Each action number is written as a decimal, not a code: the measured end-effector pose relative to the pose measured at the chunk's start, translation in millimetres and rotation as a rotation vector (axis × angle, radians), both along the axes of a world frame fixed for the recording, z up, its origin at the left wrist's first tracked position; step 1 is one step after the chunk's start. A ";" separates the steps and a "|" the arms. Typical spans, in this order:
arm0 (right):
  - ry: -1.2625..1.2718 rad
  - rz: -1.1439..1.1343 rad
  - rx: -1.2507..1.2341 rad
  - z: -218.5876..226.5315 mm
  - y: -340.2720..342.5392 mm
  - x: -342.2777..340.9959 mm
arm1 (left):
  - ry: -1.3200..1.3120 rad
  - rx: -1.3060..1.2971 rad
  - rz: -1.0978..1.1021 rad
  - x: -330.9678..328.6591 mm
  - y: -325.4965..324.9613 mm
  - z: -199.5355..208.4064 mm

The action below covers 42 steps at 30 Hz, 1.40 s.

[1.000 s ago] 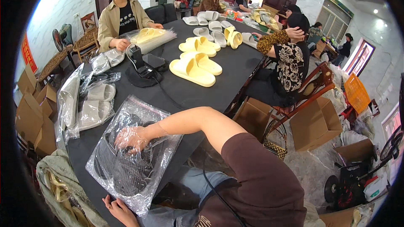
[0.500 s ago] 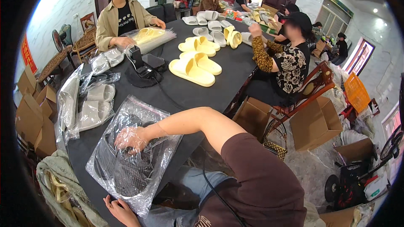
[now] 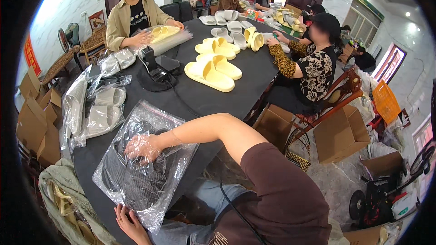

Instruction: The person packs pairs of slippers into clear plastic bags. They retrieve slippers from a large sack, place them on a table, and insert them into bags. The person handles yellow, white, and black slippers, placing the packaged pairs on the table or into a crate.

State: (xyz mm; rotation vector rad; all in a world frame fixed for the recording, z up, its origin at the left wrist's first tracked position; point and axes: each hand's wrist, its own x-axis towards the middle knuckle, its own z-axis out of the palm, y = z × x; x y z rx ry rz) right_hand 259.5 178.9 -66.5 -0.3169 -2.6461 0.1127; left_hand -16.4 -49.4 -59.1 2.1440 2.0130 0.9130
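A clear zip-top plastic bag [image 3: 181,163] lies tilted on the near part of the black table, with dark ribbed slippers [image 3: 147,188] inside. My right hand [image 3: 142,148] reaches across from the right and appears to be inside the bag, since plastic shine lies over it. Its fingers are curled down onto the slippers; glare blurs the fingertips. My left hand [image 3: 131,225] rests at the bag's lower edge, fingers apart, wearing a ring. To the left of the bag are grey slippers [image 3: 103,120] in clear bags.
Yellow slippers [image 3: 210,76] stand mid-table, with grey slippers [image 3: 235,27] farther back. A black device [image 3: 156,72] trails a cable across the table. Co-workers sit around it, one handling a yellow pair on clear bags [image 3: 170,41]. Cardboard boxes [image 3: 340,134] stand on both sides.
My hands stay nearly in place, the right one still in the bag. The co-worker on the right has lowered their hands toward the table. The view has shifted slightly.
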 end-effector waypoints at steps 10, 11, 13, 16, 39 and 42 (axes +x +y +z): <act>-0.001 0.032 0.047 -1.8 10.0 1.0 | -0.094 0.050 0.001 -2.7 4.6 -6.7; 0.016 0.038 0.018 -4.2 11.7 4.4 | -0.061 0.098 -0.009 1.8 7.5 -4.2; -0.012 0.056 -0.057 -0.8 13.6 1.4 | -0.046 0.052 -0.013 -0.7 5.6 0.5; -0.277 -0.121 -0.179 35.8 -6.3 -30.8 | 0.008 -0.097 0.100 5.4 -4.8 23.8; 0.356 -0.614 -0.469 122.7 13.0 213.8 | 0.151 -0.038 0.028 6.8 -3.2 16.8; 0.471 -0.755 -0.645 151.6 10.9 204.3 | 0.128 -0.071 0.005 6.2 -3.7 19.7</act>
